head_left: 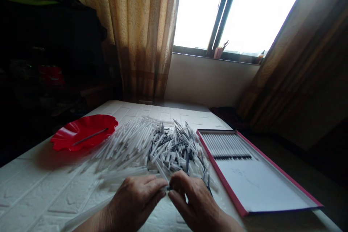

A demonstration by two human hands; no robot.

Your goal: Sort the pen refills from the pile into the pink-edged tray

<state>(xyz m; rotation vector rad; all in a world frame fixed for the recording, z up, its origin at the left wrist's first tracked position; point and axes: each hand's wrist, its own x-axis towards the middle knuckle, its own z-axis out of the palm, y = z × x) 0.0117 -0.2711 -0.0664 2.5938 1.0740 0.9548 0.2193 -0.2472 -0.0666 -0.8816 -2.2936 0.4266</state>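
Observation:
My left hand (138, 197) and my right hand (191, 197) meet at the near middle of the table, fingertips almost touching. Both are closed in a pinch on a small pen part (169, 188), of which only a short grey and dark bit shows between the fingers. Just beyond them spreads a loose heap of pen parts: translucent white tubes (130, 134) to the left, and dark pieces (187, 145) mixed with white ones to the right. To the right of my right hand lies a shallow pink-edged box (269, 188) with a row of white, dark-tipped pens (231, 146) at its far end.
A red wavy-rimmed dish (65, 134) stands at the left, with one slim grey stick (91, 136) in it. The white brick-patterned table (32, 192) reaches toward curtains (138, 36) and a bright window. A small cup (218, 53) stands on the sill.

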